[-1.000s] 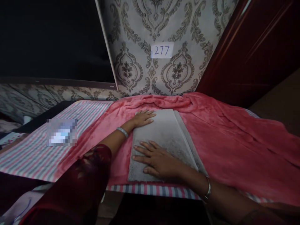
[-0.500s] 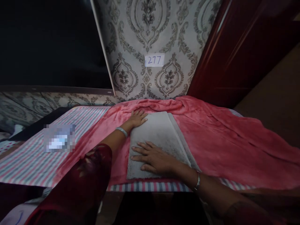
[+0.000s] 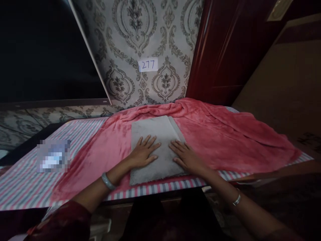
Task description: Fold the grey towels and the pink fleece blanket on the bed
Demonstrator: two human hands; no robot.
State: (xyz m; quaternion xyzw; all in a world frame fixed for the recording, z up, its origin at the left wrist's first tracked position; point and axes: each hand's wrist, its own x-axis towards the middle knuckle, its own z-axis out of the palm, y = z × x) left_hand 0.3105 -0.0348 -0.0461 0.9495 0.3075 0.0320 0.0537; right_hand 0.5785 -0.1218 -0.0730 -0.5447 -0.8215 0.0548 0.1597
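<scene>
Grey, soft-looking folded cloth (image 3: 163, 159), near-rectangular, its layered edges showing along the right side: I count one, lying flat on one rumpled pink plush blanket (image 3: 215, 140), itself over one pink, white and blue-grey striped sheet (image 3: 75, 132). Through the head camera I see two bare hands, both palm down on the grey cloth and gripping nothing. The left hand (image 3: 142, 152) has its fingers spread wide; the right hand (image 3: 188, 155) lies at the right edge, fingers slightly parted. I count two silvery bracelets (image 3: 108, 181), one per wrist.
</scene>
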